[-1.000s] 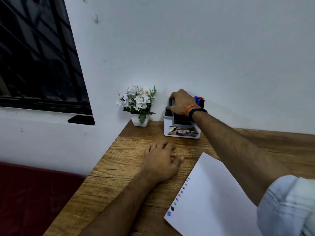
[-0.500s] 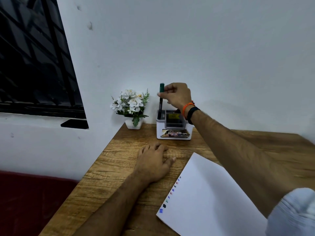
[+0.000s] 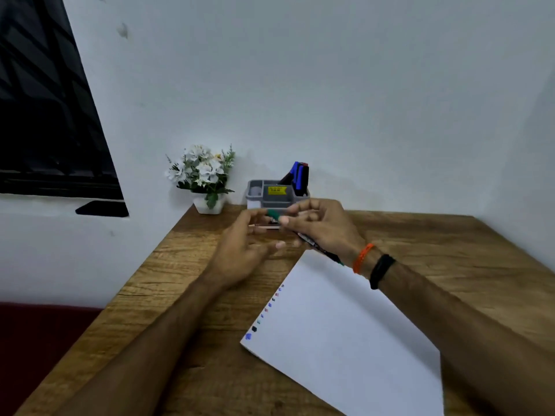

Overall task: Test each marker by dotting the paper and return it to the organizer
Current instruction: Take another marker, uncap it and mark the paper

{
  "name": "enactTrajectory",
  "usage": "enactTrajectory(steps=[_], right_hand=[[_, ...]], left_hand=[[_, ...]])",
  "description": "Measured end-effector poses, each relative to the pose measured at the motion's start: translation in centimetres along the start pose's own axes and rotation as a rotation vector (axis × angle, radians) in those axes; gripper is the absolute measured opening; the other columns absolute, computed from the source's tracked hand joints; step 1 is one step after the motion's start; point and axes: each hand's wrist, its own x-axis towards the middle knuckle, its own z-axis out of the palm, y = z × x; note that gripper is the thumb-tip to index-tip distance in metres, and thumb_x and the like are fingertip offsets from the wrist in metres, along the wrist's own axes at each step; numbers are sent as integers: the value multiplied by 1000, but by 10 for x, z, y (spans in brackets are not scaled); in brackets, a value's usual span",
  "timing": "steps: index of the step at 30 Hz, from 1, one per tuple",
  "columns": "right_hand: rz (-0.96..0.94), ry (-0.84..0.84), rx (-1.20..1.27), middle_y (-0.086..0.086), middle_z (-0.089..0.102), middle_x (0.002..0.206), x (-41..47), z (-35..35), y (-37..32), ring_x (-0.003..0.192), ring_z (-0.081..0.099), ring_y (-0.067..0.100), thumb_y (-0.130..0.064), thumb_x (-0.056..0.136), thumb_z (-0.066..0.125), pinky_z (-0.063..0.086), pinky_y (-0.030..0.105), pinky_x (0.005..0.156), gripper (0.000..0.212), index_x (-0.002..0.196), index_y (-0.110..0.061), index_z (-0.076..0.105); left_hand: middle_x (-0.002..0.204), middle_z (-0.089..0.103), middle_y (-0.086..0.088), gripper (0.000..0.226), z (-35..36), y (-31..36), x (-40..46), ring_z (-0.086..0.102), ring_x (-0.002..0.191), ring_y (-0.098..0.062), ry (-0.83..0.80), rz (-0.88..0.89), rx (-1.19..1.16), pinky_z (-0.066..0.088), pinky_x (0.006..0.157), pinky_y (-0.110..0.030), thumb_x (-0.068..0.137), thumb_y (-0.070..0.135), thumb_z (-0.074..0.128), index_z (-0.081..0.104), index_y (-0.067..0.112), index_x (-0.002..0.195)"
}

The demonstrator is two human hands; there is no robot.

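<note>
Your right hand [image 3: 322,226] holds the green-capped marker [image 3: 303,234] in a curled grip, cap end toward your left hand [image 3: 243,250] and tip end slanting back toward your wrist, above the counter [image 3: 180,283]. Your left hand hovers just beside the cap [image 3: 273,214], fingers relaxed and spread; whether they touch it is blurred. The organizer [image 3: 277,193] stands at the wall behind your hands with blue and dark markers [image 3: 298,177] upright in its right compartment. The paper [image 3: 345,334], a row of colored dots [image 3: 265,312] along its left edge, lies near your right forearm.
</note>
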Motion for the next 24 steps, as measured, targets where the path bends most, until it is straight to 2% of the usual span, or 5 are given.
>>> enactTrajectory(steps=[3, 10, 13, 19, 24], right_hand=[[53, -98, -105, 12, 76, 80, -20, -10, 18, 53, 69, 16, -21, 83, 77, 47, 22, 44, 28, 100, -5, 62], [116, -305, -195, 11, 76, 80, -26, -31, 10, 60, 70, 13, -17, 81, 77, 50, 20, 49, 29, 100, 3, 68], [71, -250, -209, 7, 74, 73, -25, -45, 11, 55, 64, 11, -15, 78, 80, 48, 21, 48, 20, 95, -5, 73], [135, -56, 245, 6, 69, 72, -24, -35, 31, 54, 59, 9, -15, 83, 74, 47, 19, 46, 15, 94, -5, 72], [105, -82, 235, 5, 69, 67, -29, -17, 35, 51, 62, 10, -13, 88, 69, 48, 19, 46, 9, 79, -10, 68]], left_hand=[[111, 69, 11, 53, 1, 4, -1, 69, 102, -14, -49, 71, -34, 58, 82, -36, 66, 23, 87, 64, 31, 113], [75, 72, 2, 13, 6, 14, -6, 62, 59, -14, -53, 183, 94, 51, 57, -26, 76, 14, 81, 75, 18, 87], [68, 69, 0, 10, -2, 8, -2, 56, 54, -20, -12, 115, 99, 50, 54, -31, 79, 15, 78, 73, 23, 84], [80, 72, 0, 11, 7, 7, -4, 64, 63, -16, -116, 49, 106, 56, 62, -31, 81, 21, 76, 72, 21, 91], [78, 72, -4, 15, 17, 6, -8, 62, 64, -25, -174, 141, 134, 51, 57, -36, 87, 30, 70, 73, 16, 92]])
